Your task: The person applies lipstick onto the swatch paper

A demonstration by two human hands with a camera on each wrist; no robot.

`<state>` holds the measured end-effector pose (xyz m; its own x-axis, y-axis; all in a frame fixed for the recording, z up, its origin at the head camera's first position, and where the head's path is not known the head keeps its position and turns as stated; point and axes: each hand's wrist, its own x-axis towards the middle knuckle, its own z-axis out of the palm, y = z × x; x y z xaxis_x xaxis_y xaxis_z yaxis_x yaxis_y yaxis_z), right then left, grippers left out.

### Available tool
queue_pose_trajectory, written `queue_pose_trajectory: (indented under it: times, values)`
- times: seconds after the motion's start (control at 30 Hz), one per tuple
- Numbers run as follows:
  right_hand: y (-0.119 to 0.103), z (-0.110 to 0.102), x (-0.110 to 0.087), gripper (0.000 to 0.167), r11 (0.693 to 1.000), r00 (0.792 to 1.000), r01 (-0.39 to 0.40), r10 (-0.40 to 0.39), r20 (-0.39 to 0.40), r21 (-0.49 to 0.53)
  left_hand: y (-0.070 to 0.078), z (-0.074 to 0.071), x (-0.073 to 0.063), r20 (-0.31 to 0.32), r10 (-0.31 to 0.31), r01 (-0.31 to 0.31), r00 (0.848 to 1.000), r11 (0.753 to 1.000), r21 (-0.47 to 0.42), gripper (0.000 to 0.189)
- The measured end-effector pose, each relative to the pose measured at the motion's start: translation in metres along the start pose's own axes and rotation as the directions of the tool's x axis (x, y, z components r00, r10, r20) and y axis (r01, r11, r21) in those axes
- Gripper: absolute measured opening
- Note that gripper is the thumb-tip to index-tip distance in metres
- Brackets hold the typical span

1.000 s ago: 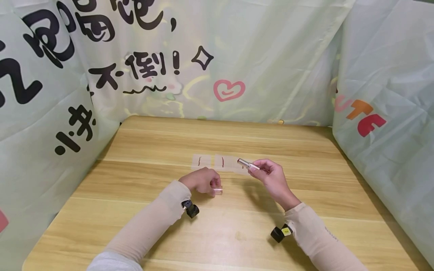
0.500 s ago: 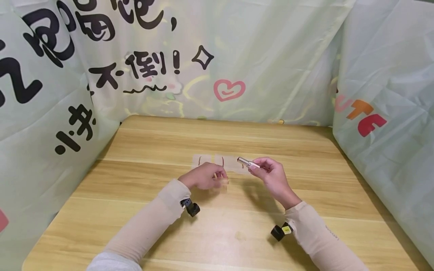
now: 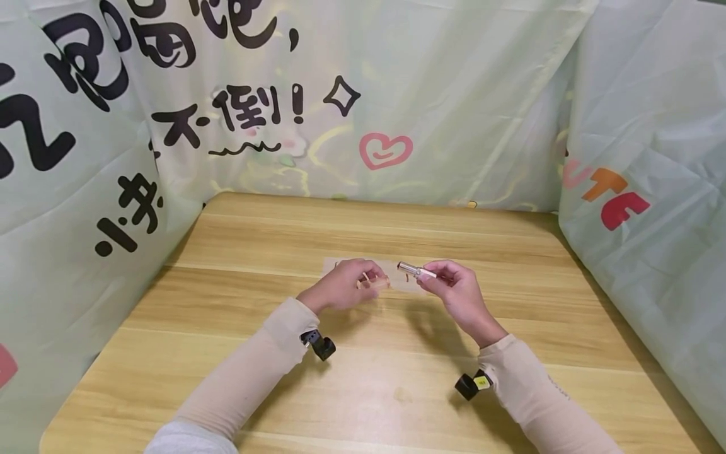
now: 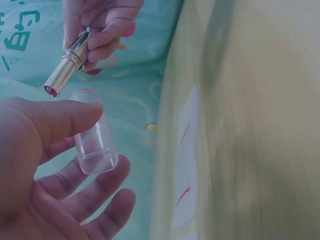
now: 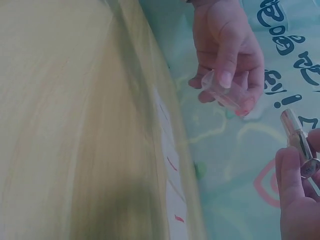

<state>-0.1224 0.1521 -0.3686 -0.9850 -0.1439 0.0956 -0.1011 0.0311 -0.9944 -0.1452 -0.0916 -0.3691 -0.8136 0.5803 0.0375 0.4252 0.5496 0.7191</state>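
My left hand (image 3: 346, 284) pinches a clear lipstick cap (image 4: 97, 147) between thumb and fingers, above the table. The cap is see-through, with a reddish end seen in the right wrist view. Facing it, my right hand (image 3: 458, 295) pinches a lipstick (image 3: 409, 270) by its base. Its silver tube points left, with a dark red tip at the end. A short gap separates the cap from the lipstick. Beneath both hands lies a pale strip (image 5: 172, 177) bearing short red strokes; my left hand covers part of it in the head view.
The wooden table (image 3: 363, 391) has rounded corners. Pale green printed cloth (image 3: 454, 94) hangs behind it and at both sides. A small black camera (image 3: 324, 347) is on the left wrist and another camera (image 3: 467, 386) on the right.
My left hand has lifted the cap from near the tabletop and moved it up and right, closer to the lipstick. The right hand has stayed almost in place, still holding the lipstick.
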Motion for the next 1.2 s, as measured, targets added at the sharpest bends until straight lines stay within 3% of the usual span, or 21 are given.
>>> queue_pose_trajectory:
  times: [0.33,0.63,1.2]
  values:
    - [-0.005,0.001,0.001,0.022,1.0,0.999,0.025,-0.025,0.021,0.013,0.008,-0.006,0.001,-0.113,0.072,-0.073,0.991,0.997,-0.006,0.026]
    - [-0.01,0.001,-0.002,0.022,0.994,0.995,0.092,-0.089,0.049,-0.057,0.017,-0.009,0.0,-0.212,0.138,-0.135,0.968,0.99,0.031,0.027]
    - [-0.016,0.005,-0.003,0.019,0.983,0.989,0.141,-0.134,0.068,-0.116,0.029,-0.011,-0.005,-0.303,0.221,-0.222,0.927,0.974,0.031,0.023]
